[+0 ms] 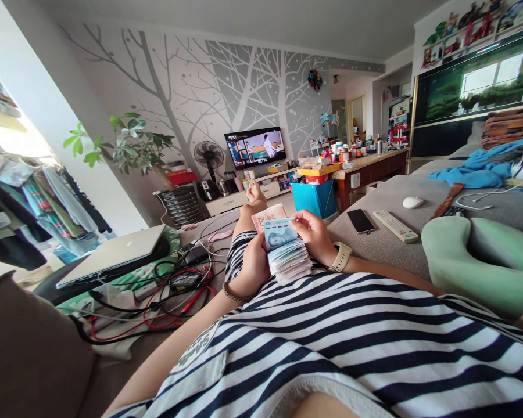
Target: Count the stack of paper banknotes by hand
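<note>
A thick folded wad of banknotes point(290, 261) is gripped in my left hand point(256, 260), above the striped shirt on my lap. A blue banknote point(280, 233) with a portrait stands up at the front of the wad. Behind it rises a pinkish-red banknote point(268, 216). My right hand point(312, 232) pinches the upper right corner of the blue note between thumb and fingers. A pale watch sits on my right wrist and a braided bracelet on my left. The fingers of my left hand are partly hidden behind the notes.
Right of my hands lie a phone point(361, 221), a remote control point(396, 226), a white mouse point(413, 202) and a green neck pillow point(475, 261). At left are tangled cables point(187, 281) and a silver laptop point(113, 252). A blue bin point(314, 198) stands ahead, before a television point(256, 148).
</note>
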A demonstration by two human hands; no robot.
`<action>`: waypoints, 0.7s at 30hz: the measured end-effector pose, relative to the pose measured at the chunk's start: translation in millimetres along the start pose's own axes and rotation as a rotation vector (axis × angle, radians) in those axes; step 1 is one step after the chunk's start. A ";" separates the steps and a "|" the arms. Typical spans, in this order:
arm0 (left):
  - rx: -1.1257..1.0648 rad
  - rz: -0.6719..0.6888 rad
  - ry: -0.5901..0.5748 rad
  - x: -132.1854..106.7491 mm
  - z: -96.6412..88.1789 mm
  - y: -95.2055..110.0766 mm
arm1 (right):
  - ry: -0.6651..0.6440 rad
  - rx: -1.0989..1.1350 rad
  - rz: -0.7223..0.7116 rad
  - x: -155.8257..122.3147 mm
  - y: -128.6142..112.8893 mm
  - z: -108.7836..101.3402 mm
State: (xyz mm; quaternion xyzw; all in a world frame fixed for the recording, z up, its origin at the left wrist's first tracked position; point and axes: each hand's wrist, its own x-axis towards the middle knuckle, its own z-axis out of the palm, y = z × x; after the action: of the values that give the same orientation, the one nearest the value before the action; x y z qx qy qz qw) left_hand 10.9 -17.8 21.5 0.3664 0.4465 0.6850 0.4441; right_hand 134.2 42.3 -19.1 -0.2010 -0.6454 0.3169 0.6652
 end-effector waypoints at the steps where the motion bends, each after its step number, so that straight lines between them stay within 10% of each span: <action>1: 0.016 0.002 0.013 -0.2 -0.1 0.2 | -0.006 0.011 0.010 0.2 0.7 0.0; 21: -0.010 -0.010 -0.033 -2.2 -2.3 1.9 | -0.014 0.004 0.031 1.2 0.6 0.7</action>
State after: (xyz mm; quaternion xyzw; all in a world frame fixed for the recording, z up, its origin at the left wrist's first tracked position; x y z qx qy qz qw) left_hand 9.0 -20.9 22.3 0.3733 0.4375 0.6788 0.4566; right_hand 133.4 43.5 -18.5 -0.2076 -0.6464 0.3300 0.6559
